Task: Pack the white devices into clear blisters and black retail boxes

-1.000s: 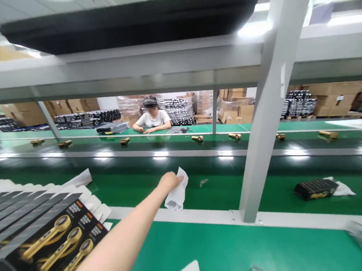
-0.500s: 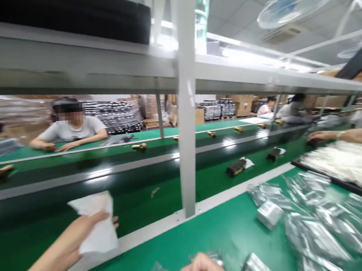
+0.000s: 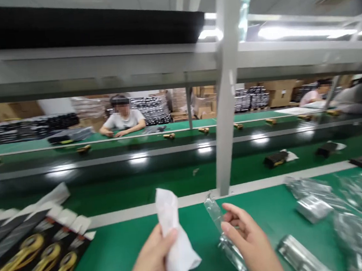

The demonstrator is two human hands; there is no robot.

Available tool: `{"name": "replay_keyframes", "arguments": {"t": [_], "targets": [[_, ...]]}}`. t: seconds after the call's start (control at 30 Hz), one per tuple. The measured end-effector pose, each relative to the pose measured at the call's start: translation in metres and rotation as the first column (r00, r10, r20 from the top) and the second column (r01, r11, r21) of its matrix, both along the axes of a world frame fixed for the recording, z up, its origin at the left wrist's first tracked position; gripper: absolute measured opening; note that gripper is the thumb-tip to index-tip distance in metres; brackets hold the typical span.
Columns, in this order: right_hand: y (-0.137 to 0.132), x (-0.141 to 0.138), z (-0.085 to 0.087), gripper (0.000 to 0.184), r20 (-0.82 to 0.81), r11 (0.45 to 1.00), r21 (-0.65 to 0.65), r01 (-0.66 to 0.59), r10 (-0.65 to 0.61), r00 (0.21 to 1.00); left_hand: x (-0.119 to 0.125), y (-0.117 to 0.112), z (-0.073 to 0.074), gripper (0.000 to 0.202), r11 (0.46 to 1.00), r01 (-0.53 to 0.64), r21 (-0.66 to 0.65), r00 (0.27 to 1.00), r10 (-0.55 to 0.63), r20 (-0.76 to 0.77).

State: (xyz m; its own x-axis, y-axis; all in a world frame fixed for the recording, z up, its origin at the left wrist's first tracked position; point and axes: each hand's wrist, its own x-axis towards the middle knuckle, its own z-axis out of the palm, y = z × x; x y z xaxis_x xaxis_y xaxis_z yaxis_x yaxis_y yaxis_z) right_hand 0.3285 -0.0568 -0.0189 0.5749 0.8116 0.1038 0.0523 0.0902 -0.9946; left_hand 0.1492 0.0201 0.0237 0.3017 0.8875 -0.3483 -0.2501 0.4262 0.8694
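My left hand (image 3: pixel 152 259) is closed round a white folded pouch (image 3: pixel 174 235), held upright above the green worktable (image 3: pixel 114 247). My right hand (image 3: pixel 249 242) grips a clear plastic bag (image 3: pixel 223 231) just to the right of the pouch, fingers curled around it. The two hands are close together near the bottom middle of the view.
Flat black boxes with gold printing (image 3: pixel 31 253) are fanned out at the left. Several clear bags (image 3: pixel 328 207) lie at the right. A grey upright post (image 3: pixel 225 120) stands ahead. The conveyor belt (image 3: pixel 141 188) carries black boxes (image 3: pixel 275 158). Other people sit at the far side (image 3: pixel 122 121).
My left hand drew the white pouch back from the belt to the table in front of me. My right hand rose with a clear bag. The view swung right, then back left.
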Motion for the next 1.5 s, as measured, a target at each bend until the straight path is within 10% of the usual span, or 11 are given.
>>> {"name": "replay_keyframes", "arguments": {"t": [0.3, 0.5, 0.63, 0.93, 1.27, 1.37, 1.5], "targets": [[0.01, -0.057, -0.005, 0.033, 0.581, 0.983, 0.18, -0.019, -0.09, 0.809, 0.029, -0.01, -0.046, 0.059, 0.939, 0.09, 0.331, 0.942, 0.027, -0.333], [0.006, -0.061, -0.015, 0.034, 0.683, 0.979, 0.205, 0.004, -0.146, 0.716, 0.016, -0.025, -0.048, 0.085, 0.928, 0.18, 0.327, 0.95, -0.251, 0.187], [0.0, -0.069, -0.017, 0.032, 0.759, 0.986, 0.161, 0.037, -0.148, 0.634, 0.008, -0.023, -0.04, 0.064, 0.957, 0.129, 0.258, 0.977, -0.167, 0.132], [-0.011, -0.04, 0.01, 0.046, 0.652, 0.909, -0.185, -0.373, 0.398, 0.645, 0.001, -0.047, -0.045, 0.072, 0.969, 0.102, 0.227, 0.995, -0.104, -0.004], [-0.015, -0.032, 0.011, 0.04, 0.307, 0.854, -0.193, -0.483, 0.52, 0.797, -0.013, -0.057, -0.024, 0.056, 0.876, 0.283, 0.39, 0.946, -0.189, -0.263], [-0.014, -0.023, 0.018, 0.041, 0.159, 0.826, -0.227, -0.516, 0.554, 0.817, -0.025, -0.049, -0.013, 0.047, 0.717, 0.476, 0.509, 0.798, -0.109, -0.592], [-0.015, 0.007, 0.028, 0.044, 0.195, 0.854, -0.364, -0.371, 0.459, 0.867, -0.054, -0.03, -0.02, 0.07, 0.591, 0.704, 0.392, 0.323, 0.226, -0.919]]}}
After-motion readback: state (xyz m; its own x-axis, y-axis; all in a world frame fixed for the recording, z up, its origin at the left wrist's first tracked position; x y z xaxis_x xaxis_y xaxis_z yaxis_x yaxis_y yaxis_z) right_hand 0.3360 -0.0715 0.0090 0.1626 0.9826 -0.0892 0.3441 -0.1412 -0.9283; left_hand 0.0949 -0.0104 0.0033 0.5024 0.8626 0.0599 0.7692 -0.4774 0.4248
